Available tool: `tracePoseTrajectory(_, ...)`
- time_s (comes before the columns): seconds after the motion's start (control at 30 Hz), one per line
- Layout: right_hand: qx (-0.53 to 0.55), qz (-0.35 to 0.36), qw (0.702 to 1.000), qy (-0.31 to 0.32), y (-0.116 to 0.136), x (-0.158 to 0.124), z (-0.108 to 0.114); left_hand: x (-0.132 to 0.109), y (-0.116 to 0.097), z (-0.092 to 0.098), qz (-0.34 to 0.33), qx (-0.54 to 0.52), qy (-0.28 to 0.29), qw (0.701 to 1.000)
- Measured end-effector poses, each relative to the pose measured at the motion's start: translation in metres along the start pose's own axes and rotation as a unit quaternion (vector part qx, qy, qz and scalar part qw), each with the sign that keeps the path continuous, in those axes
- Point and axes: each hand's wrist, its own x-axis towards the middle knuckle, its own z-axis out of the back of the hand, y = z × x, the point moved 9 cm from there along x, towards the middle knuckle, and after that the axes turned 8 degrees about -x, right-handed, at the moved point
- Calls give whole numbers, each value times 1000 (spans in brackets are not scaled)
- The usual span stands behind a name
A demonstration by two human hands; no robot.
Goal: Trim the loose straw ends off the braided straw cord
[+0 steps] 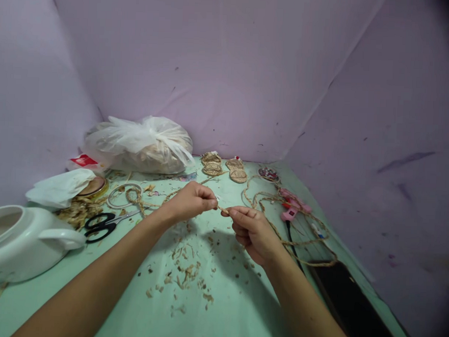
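Note:
Between my two hands a short stretch of tan braided cord (222,208) is held above the green table. My left hand (194,201) pinches it from the left, fingers closed. From the right, my right hand (250,228) grips it between thumb and forefinger, with the other fingers curled in. More of the braided cord (262,197) lies in loops on the table to the right, and another length runs off behind my left hand. Beyond the hands sit two small woven slippers, the left slipper (212,164) and the right slipper (236,170), the right one with a red bit at its top.
Black-handled scissors (103,226) and a white ceramic pot (26,242) are at left. A tied plastic bag (140,145) stands against the back wall. On the right are a pink glue gun (292,206), a dish of beads (269,173) and a black slab (348,300). Fibre scraps (187,275) litter the front.

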Motion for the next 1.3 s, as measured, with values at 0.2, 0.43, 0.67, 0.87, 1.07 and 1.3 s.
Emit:
tracePoseTrajectory(0.2, -13, 15, 999, -42, 2, 2, 2, -6, -24, -2, -95, 75, 5, 993)
tracePoseTrajectory(0.43, -25, 18, 999, -40, 5, 1, 8, -1, -1, -2, 2, 20, 9, 1000)
tracePoseTrajectory(0.67, -147, 27, 989, -3, 6, 7, 23, -5, 3, 20, 45, 34, -1, 998)
tracePoseTrajectory(0.87, -228, 2, 972, 50, -1, 8, 14, -8, 12, 13, 120, 7, -34, 992)
tracePoseTrajectory(1.07, -261, 46, 964, 11, 5, 5, -2, -3, 18, -5, 86, 17, -14, 996)
tracePoseTrajectory(1.3, -222, 66, 970, -78, 20, 4, 29, -2, 20, 9, 76, 3, 33, 997)
